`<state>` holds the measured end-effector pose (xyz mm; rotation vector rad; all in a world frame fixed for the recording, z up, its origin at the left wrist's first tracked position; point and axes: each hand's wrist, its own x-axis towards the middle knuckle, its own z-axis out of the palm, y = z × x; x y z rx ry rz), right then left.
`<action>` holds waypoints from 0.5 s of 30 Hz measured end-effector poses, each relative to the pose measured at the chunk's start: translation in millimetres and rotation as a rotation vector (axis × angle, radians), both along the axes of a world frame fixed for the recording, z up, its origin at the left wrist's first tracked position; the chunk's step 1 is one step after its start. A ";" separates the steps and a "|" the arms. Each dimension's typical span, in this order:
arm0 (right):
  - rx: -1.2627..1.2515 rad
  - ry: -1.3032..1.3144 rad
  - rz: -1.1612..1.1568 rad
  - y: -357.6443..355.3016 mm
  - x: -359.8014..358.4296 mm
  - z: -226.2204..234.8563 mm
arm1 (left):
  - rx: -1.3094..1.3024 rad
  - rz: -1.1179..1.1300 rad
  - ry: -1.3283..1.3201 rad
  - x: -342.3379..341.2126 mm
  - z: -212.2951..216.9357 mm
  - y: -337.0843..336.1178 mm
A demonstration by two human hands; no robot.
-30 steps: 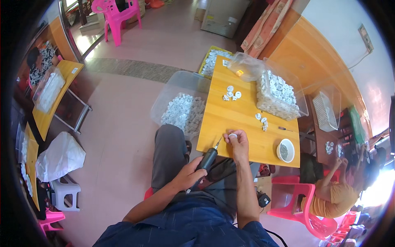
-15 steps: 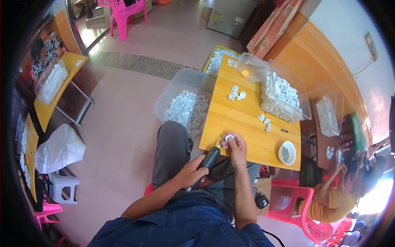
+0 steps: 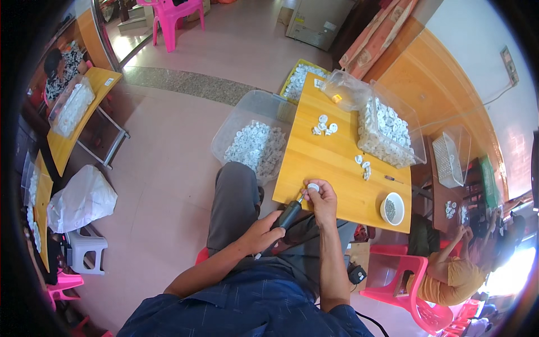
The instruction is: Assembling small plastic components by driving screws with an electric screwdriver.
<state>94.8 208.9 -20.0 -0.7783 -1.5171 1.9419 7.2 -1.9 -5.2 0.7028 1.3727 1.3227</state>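
My left hand [image 3: 264,232] is wrapped round a black electric screwdriver [image 3: 290,214], its metal bit pointing up and to the right. At the table's near edge, my right hand [image 3: 323,203] pinches a small round white plastic part [image 3: 313,186] between thumb and fingers. The bit's tip meets the underside of that part; the exact contact is hidden by the fingers. On the wooden table [image 3: 314,163] lie two small groups of similar white parts [image 3: 324,126], a small screwdriver [image 3: 393,179] and a white bowl [image 3: 399,209] with small metal pieces, probably screws.
A clear bin [image 3: 418,147] heaped with white parts stands on the table, beside a clear lid [image 3: 343,90]. Left of the table, a large clear tub [image 3: 224,132] on the floor holds more. A person in a yellow top [image 3: 438,281] sits at right; another person [image 3: 63,70] sits far left.
The view has shifted slightly. Both hands keep nearly the same pose, with the screwdriver still held against the white part.
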 end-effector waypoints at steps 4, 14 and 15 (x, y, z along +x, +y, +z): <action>0.005 -0.020 -0.004 -0.5 -0.1 -1.5 | -0.021 -0.016 0.013 -0.8 -1.1 0.3; 0.052 -0.005 0.011 -0.3 -0.3 -5.2 | -0.015 -0.015 -0.035 -1.0 -0.6 0.3; 0.055 -0.012 0.007 -0.7 -0.4 -5.2 | -0.017 -0.015 -0.046 -0.9 0.5 0.1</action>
